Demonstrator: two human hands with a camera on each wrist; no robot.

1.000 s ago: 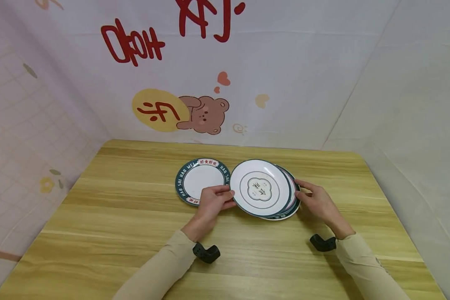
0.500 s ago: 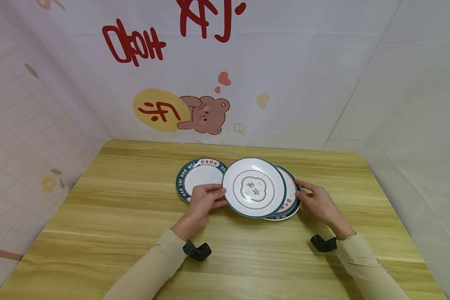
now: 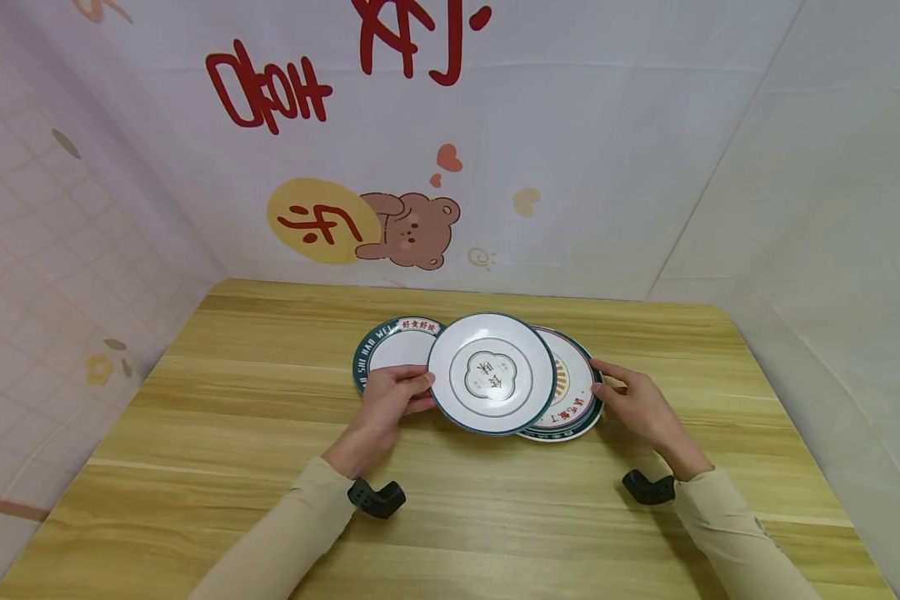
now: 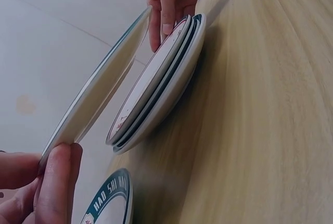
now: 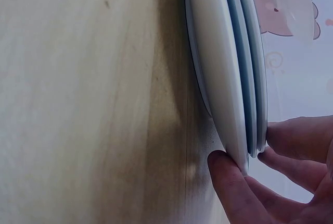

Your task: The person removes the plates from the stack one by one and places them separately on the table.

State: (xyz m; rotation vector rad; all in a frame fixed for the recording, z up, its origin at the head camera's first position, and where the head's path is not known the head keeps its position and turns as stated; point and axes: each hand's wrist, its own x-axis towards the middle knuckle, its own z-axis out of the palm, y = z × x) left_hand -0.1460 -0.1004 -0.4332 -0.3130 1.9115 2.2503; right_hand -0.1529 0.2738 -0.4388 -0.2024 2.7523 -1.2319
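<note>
Plate (image 3: 491, 375) is rim-pinched in our left hand (image 3: 385, 404); beyond, our right hand (image 3: 641, 407) pinches the stack (image 3: 574, 390), probably steadying it.

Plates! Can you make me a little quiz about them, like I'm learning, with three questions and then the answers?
1. True or false: the left grip pinches a plate by its edge.
2. Which grip touches the stack on the right?
3. Fill the gap: in the middle of the pinched plate, the writing sits inside a ____ shape.

Key:
1. True.
2. The right grip.
3. Flower.
</note>
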